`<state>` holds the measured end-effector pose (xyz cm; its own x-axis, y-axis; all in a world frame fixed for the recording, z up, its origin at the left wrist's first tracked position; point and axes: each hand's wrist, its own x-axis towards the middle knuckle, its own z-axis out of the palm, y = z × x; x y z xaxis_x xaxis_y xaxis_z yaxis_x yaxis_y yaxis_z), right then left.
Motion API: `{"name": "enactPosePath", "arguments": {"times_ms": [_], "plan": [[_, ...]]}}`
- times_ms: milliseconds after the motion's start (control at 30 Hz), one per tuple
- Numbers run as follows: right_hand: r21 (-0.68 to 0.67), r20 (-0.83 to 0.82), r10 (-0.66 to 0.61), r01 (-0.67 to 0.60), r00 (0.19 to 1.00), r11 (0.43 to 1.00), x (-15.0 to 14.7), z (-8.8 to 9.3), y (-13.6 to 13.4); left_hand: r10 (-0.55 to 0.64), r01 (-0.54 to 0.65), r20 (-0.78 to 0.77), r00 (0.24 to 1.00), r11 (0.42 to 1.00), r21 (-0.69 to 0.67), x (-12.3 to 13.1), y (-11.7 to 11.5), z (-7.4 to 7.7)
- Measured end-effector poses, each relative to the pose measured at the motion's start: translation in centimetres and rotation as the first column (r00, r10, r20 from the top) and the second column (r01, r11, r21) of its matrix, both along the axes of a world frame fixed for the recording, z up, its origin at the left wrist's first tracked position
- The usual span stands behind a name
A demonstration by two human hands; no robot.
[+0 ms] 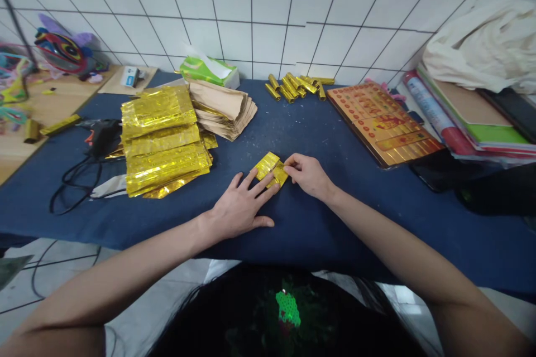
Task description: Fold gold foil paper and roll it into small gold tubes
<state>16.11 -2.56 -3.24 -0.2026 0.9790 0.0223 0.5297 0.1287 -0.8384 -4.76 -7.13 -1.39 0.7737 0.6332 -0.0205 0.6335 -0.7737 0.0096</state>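
Foil piece [268,160] looks small, shiny, gold and creased.

I find a small craft corner, apparently in a home. Evidence, by clock from my position: white-tiled wall [274,39] at twelve; tissue box [209,71] just short of it; foil [163,150] stacked at eleven; books [481,109] between one and two, a cloth [481,44] heaped above. The table [288,122] is blue-covered; the floor [167,284] is tiled.
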Motion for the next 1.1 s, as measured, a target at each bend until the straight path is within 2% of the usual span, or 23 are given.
{"name": "enactPosePath", "arguments": {"times_ms": [167,333,467,667,867,1000,1067,1100], "plan": [[-0.028,0.023,-0.024,0.025,0.999,0.999,-0.2,0.6,-0.2,-0.003,0.003,-0.002,1.0,1.0,-0.002,0.0,0.0,0.2],[0.013,0.075,-0.075,0.075,0.994,0.997,-0.3,0.6,-0.4,0.02,-0.02,0.009,1.0,1.0,-0.003,0.0,0.0,0.3],[0.01,0.149,-0.083,0.082,0.985,0.997,-0.5,0.7,-0.2,0.006,-0.006,0.001,1.0,1.0,-0.006,0.0,0.2,0.4],[0.074,0.266,-0.105,0.088,0.958,0.993,-0.9,0.9,0.0,-0.021,0.021,-0.01,1.0,0.999,0.026,-0.1,0.5,0.7],[0.191,0.334,-0.138,0.076,0.932,0.979,-0.8,0.2,-0.2,-0.047,0.048,-0.005,0.999,0.998,0.049,0.0,0.8,0.9],[0.315,0.467,-0.229,0.082,0.854,0.946,-0.5,0.5,-0.7,-0.045,0.045,0.001,0.999,0.998,0.051,0.1,0.8,0.9],[0.412,0.501,-0.238,0.013,0.832,0.911,-0.6,1.0,-1.3,-0.043,0.043,0.0,0.999,0.998,0.049,0.1,0.8,0.9],[0.452,0.518,-0.202,-0.065,0.831,0.89,-0.8,1.2,-1.6,-0.044,0.044,-0.002,0.999,0.998,0.049,0.1,0.8,0.9]]}}
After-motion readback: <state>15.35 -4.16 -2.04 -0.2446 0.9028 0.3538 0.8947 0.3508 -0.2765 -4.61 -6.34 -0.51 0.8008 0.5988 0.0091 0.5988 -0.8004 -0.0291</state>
